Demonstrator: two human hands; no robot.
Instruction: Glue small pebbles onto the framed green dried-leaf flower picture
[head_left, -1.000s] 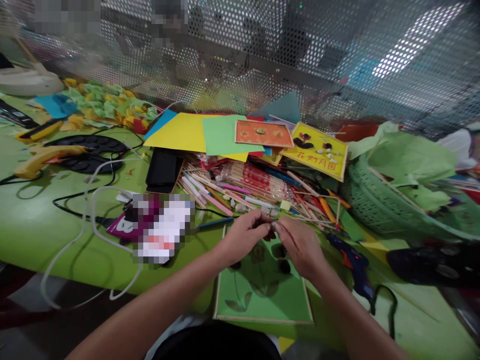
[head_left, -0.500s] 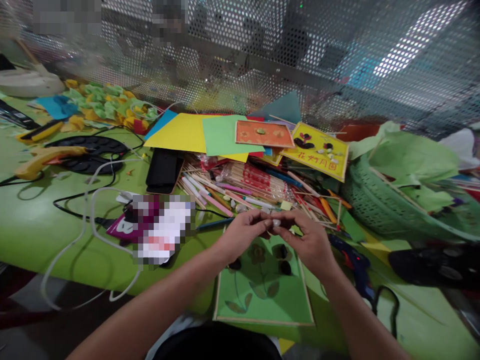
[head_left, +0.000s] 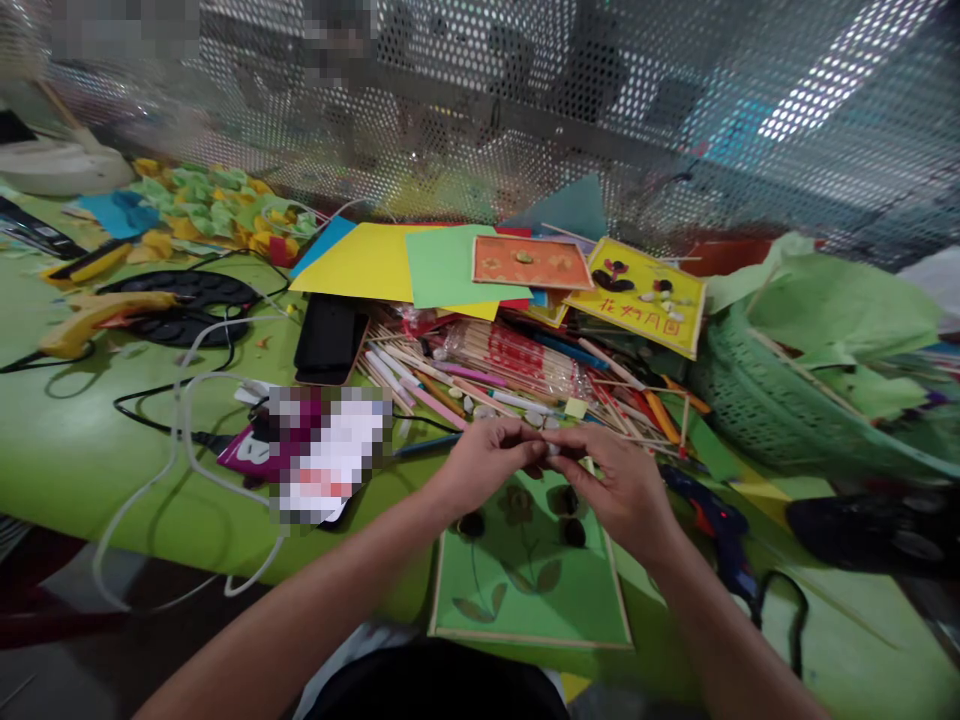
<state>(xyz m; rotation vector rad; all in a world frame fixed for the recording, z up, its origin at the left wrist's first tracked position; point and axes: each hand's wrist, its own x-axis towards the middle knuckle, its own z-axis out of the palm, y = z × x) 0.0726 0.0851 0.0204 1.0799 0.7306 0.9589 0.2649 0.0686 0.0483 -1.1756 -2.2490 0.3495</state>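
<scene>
Both hands meet above the top edge of a green craft card [head_left: 540,610] with a pale stick border. On the card are dried-looking flowers and leaves and several dark round pieces. My right hand [head_left: 611,485] pinches a small whitish pebble [head_left: 553,450] between thumb and fingertips. My left hand [head_left: 491,460] is closed, its fingertips right beside the pebble; whether it grips something of its own is hidden. More pebbles [head_left: 534,419] lie just behind the hands, beside markers and thin wooden sticks [head_left: 495,350].
At left are a yellow glue gun [head_left: 105,315], a black palette [head_left: 214,290], a dark phone [head_left: 328,340], a lit phone [head_left: 330,460] and looping white cable [head_left: 180,430]. Coloured paper [head_left: 360,262] lies behind. A green basket [head_left: 780,390] and blue glue gun [head_left: 720,540] stand right.
My hands stay together around the pebble, with only a slight shift of the fingers. The whole view has moved a little; the card and other things lie as before.
</scene>
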